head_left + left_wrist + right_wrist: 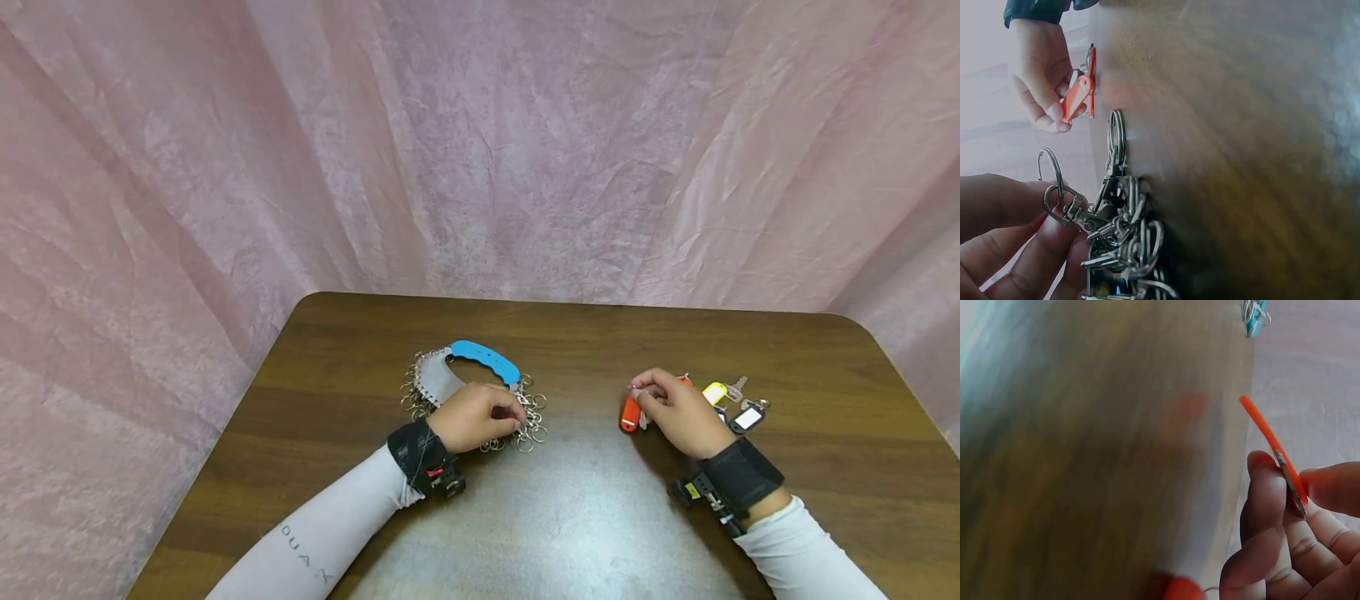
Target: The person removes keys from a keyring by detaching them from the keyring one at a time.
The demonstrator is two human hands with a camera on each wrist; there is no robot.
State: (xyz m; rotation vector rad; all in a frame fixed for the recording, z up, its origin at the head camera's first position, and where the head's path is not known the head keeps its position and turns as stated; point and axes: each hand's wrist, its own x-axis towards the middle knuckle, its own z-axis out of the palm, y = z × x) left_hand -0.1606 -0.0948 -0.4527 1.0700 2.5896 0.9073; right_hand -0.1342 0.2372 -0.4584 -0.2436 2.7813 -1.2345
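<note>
A crescent-shaped metal key holder point(437, 379) with a blue handle lies on the table, its curved edge hung with many swivel clips and split rings. My left hand point(472, 414) is over its near right side and covers part of the plate. In the left wrist view its fingers pinch one clip's split ring point(1052, 172), which carries no tag. Farther right, my right hand point(681, 417) holds an orange key tag point(1266, 428) between thumb and fingers. A silver key point(1288, 478) lies flat along that tag, partly hidden by the fingers.
Beside my right hand lie a yellow key tag point(714, 392), a black tag point(747, 418) with a white label, another orange tag point(685, 380) and a loose-hanging key point(736, 387). The brown wooden table point(577, 333) ends at a pink curtain point(525, 167).
</note>
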